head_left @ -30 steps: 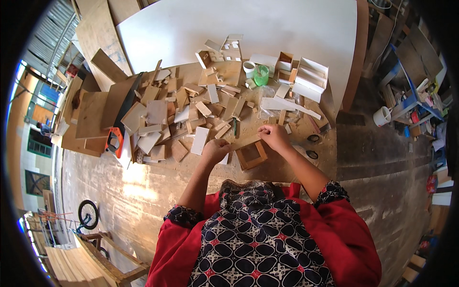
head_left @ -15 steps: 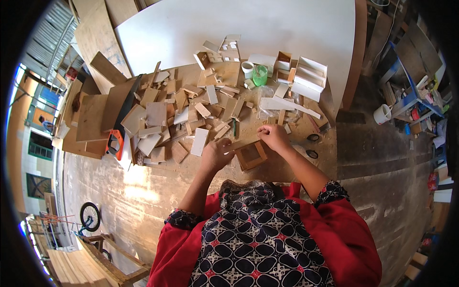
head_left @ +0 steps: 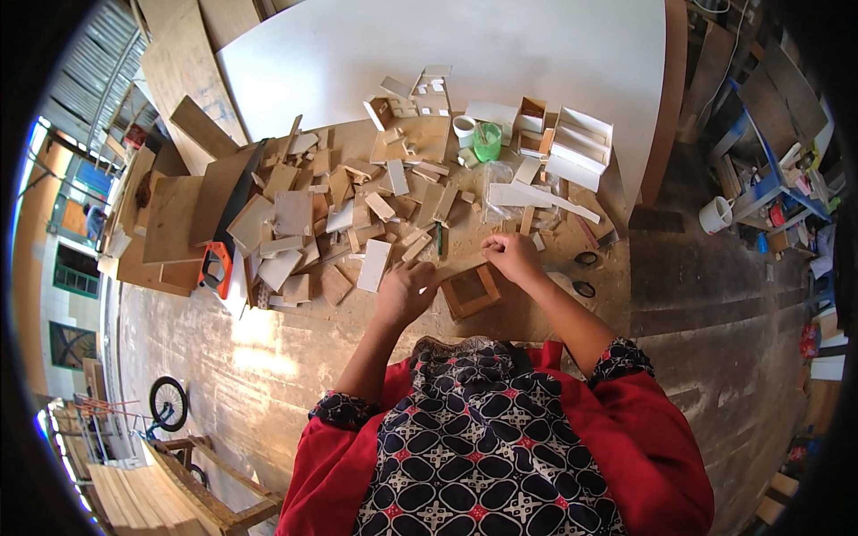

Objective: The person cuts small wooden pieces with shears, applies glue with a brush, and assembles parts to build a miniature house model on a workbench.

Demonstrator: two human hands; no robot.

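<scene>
My left hand (head_left: 407, 290) is closed on one end of a thin, light wooden strip (head_left: 460, 265). At the other end, the fingers of my right hand (head_left: 513, 258) pinch together on it. The strip spans the gap between both hands, along the far edge of a small open-topped wooden box (head_left: 470, 293). Whether strip and box touch I cannot tell. That box lies close to my body at the bench's near edge. Just beyond the hands are a dark green pencil-like stick (head_left: 439, 239) and a white rectangular block (head_left: 373, 265).
Several wood offcuts (head_left: 336, 189) cover the bench's left and middle. An orange-handled saw (head_left: 214, 268) is at the left edge, and scissors (head_left: 584, 288) lie at right. Farther back stand a green cup (head_left: 487, 143), a white cup (head_left: 464, 132), a white compartment box (head_left: 579, 147) and a miniature house (head_left: 431, 94).
My left hand has shifted very slightly, and the strip's angle differs a little. The right hand stays nearly in place. In the far left background, a person now shows more.
</scene>
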